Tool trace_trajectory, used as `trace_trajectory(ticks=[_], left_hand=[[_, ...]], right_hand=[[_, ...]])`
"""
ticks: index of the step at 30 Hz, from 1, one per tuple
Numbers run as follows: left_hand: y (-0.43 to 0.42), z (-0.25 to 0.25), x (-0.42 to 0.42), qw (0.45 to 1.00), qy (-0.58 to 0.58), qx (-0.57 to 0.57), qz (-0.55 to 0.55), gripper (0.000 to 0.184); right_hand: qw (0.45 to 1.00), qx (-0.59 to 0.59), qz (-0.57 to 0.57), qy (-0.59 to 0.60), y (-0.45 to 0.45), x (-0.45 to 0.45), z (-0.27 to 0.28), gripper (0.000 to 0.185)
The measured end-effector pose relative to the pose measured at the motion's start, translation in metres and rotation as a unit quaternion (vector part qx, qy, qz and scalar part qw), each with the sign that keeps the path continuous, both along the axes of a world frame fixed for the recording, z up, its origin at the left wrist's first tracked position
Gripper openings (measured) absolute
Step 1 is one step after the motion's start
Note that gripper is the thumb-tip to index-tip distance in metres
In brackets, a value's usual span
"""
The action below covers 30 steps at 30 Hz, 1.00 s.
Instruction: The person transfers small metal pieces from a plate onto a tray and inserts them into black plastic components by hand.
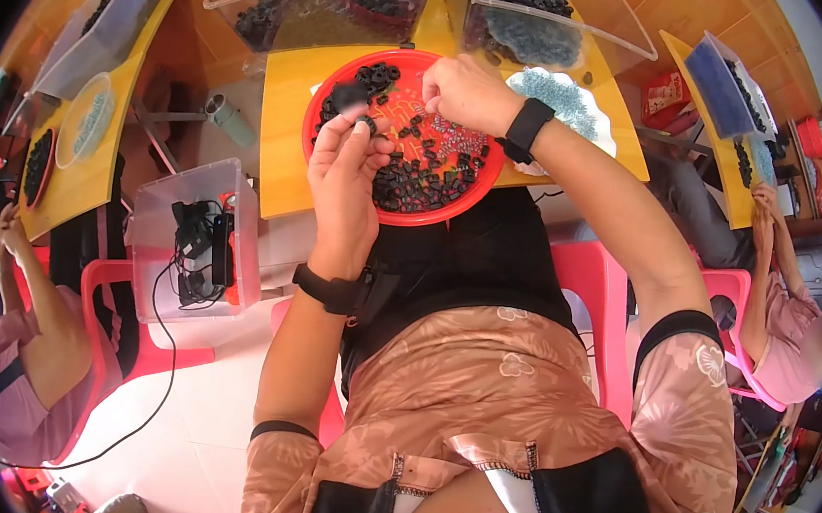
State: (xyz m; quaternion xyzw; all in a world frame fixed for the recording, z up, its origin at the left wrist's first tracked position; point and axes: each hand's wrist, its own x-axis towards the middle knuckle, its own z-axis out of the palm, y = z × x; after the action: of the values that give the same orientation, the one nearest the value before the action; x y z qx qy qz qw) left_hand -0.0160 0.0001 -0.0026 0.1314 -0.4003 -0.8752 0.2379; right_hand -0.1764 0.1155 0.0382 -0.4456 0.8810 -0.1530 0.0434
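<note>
My left hand (345,166) is closed over the left side of a round red tray (482,186), its thumb and fingertips pinching a small black ring-like part (368,125). Just above those fingertips is a dark, blurred shape I cannot make out. Over the tray's upper right, my right hand (471,94) is bent at the wrist with its fingers drawn together; whatever they hold is too small or hidden to name. In the tray lie a heap of black ring-shaped parts (379,77), many short black pieces (418,186) and small shiny bits (457,137).
Two clear bins (339,27) of black parts stand behind the tray on the yellow table (286,165). A white scalloped plate (602,127) of small grey-blue pieces sits at right. Left, a clear box (147,276) holds black cabled devices. Co-workers (45,360) sit on both sides.
</note>
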Motion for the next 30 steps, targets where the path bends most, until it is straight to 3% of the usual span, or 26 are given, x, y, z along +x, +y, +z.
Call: trace_trajectory(ticks=[13, 22, 30], left_hand=[[-0.001, 0.0, 0.0, 1.0, -0.004, 0.013, -0.003, 0.022], [-0.002, -0.003, 0.0, 1.0, -0.01, 0.017, -0.008, 0.026], [-0.002, -0.001, -0.001, 1.0, -0.01, 0.028, -0.006, 0.022]], right_hand=[[0.997, -0.027, 0.065, -0.027, -0.008, 0.006, -0.009, 0.01], [0.997, 0.039, -0.063, 0.018, -0.012, -0.001, -0.006, 0.014], [0.999, -0.003, -0.024, 0.021, -0.018, -0.014, -0.019, 0.015]])
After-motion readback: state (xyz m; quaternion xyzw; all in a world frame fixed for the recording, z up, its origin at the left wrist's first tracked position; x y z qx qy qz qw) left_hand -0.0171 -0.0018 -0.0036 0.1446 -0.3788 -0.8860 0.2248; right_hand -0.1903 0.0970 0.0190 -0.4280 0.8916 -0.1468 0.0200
